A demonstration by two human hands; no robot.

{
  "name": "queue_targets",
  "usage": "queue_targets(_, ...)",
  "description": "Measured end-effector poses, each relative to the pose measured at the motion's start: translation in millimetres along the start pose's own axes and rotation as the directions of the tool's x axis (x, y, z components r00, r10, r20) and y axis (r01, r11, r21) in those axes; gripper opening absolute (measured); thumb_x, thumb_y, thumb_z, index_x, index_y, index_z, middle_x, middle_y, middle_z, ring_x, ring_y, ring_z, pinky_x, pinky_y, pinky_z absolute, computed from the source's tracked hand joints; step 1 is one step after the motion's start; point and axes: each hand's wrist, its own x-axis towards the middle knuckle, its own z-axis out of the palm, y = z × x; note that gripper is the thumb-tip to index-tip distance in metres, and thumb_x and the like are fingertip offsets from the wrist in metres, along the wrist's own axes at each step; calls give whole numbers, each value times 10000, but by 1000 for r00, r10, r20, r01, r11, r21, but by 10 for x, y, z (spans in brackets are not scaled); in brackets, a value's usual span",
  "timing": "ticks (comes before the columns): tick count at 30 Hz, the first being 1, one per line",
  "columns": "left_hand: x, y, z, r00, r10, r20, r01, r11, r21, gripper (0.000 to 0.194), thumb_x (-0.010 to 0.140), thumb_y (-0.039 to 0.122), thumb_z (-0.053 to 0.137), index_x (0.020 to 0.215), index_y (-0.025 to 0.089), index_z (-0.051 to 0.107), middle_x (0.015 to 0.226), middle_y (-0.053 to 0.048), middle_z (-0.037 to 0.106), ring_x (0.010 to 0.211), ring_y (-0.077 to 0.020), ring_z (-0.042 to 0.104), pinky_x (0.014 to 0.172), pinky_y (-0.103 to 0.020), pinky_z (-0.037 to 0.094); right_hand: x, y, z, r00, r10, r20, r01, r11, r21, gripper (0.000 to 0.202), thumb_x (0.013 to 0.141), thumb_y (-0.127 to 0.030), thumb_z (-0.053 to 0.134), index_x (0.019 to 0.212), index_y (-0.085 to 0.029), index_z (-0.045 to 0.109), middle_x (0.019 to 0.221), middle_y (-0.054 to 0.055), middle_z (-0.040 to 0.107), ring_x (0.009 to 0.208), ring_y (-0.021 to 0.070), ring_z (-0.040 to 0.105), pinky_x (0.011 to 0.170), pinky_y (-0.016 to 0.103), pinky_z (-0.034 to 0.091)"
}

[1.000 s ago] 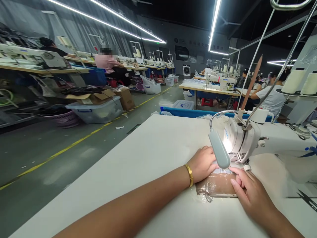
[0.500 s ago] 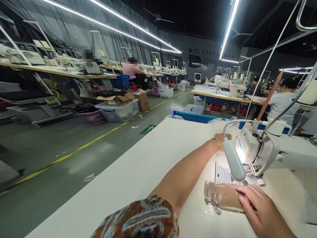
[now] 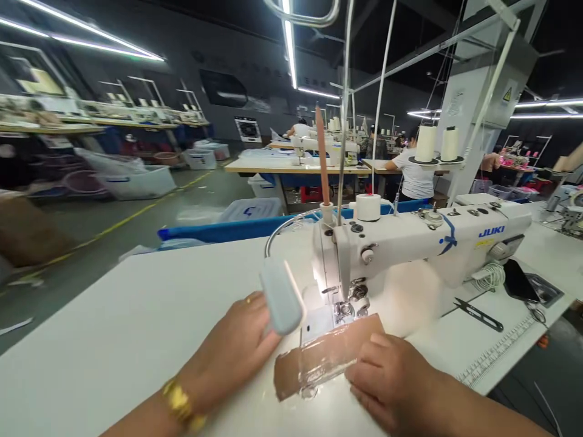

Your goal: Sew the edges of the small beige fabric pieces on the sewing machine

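Our right hand (image 3: 394, 379) holds the brown strip (image 3: 330, 352), lying between our hands; left hand (image 3: 232, 349) partly behind lamp (image 3: 281, 297), grip unclear. Beyond it, lidded bin (image 3: 251, 210), contents unreadable; farther left, pale bin (image 3: 139, 184), plastic heaped atop (image 3: 109, 162).

Glossy, crinkled film (image 3: 325, 350) that looks like clear plastic covers a smooth brown strip (image 3: 362, 332) on a smooth white tabletop (image 3: 113, 315) beside a sewing machine (image 3: 401, 233) in glossy white paint and its matt grey plastic lamp (image 3: 281, 300). Snips (image 3: 480, 315) show dark metal, a bracelet (image 3: 177, 402) shiny gold-coloured metal, thread cones (image 3: 426, 144) a matt cream.
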Motion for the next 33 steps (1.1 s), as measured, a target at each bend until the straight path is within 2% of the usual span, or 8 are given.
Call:
queue_targets(4, -301, 210, 4, 999, 17, 43, -18, 1000, 12, 340, 1023, 397, 443, 958, 272, 752, 941, -39, 780, 789, -258, 715, 713, -385, 588, -275, 130, -179, 970, 214, -118, -210, 977, 45, 148, 988, -131, 490, 994, -202, 620, 886, 57, 637, 813, 213, 558, 707, 327, 475)
queue_targets(7, -331, 266, 55, 999, 42, 32, -42, 999, -20, 319, 1024, 381, 444, 1002, 299, 751, 991, -1, 797, 809, -249, 737, 720, -369, 588, -499, 324, -266, 879, 429, -210, -429, 902, 46, 186, 986, -127, 518, 1116, -206, 625, 996, 79, 655, 907, 242, 597, 787, 379, 526)
queue_targets(10, -293, 253, 98, 998, 52, 46, -50, 998, -45, 288, 1020, 386, 469, 1017, 315, 748, 1044, 22, 800, 874, -247, 751, 759, -356, 599, -634, 457, -276, 812, 549, -200, -550, 833, 53, 140, 965, -119, 541, 990, -221, 633, 951, 58, 652, 880, 242, 603, 766, 384, 534)
queue_targets(18, -328, 334, 70, 995, 56, 80, -48, 994, -99, 289, 1040, 397, 473, 1001, 303, 744, 1099, 1, 787, 977, -244, 735, 869, -348, 599, -628, 457, -316, 757, 629, -178, -598, 776, 202, 222, 995, -187, 490, 794, -219, 578, 816, 30, 609, 808, 218, 578, 734, 358, 491)
queue_targets(21, -318, 435, 57, 995, 73, 71, -61, 985, -160, 301, 1050, 380, 453, 1010, 283, 736, 1058, -22, 782, 954, -233, 728, 851, -334, 596, -620, 409, -334, 772, 617, -154, -581, 782, 226, 178, 998, -195, 493, 838, -219, 570, 848, 34, 599, 829, 218, 569, 742, 356, 485)
queue_targets(24, -284, 511, 54, 991, 106, 77, -86, 970, -229, 304, 1054, 352, 446, 978, 261, 726, 1005, -28, 775, 904, -210, 719, 805, -297, 589, -588, 353, -319, 797, 601, -55, -573, 782, 244, 54, 951, -170, 586, 967, -221, 589, 955, 45, 621, 906, 229, 573, 803, 373, 493)
queue_targets(27, -269, 536, 50, 989, 121, 82, -96, 961, -261, 275, 1054, 334, 465, 977, 252, 715, 991, -23, 766, 893, -192, 709, 824, -274, 573, -541, 330, -297, 784, 621, 10, -608, 764, 217, 142, 946, -109, 549, 858, -220, 545, 898, 33, 611, 872, 227, 558, 784, 372, 471)
queue_targets(33, -274, 539, 28, 989, 121, 89, -88, 948, -306, 249, 1052, 319, 474, 955, 253, 693, 945, -9, 750, 852, -187, 692, 797, -265, 553, -531, 350, -309, 749, 663, -7, -645, 731, 222, 216, 955, -97, 512, 785, -225, 474, 824, 10, 572, 806, 209, 543, 736, 348, 448)
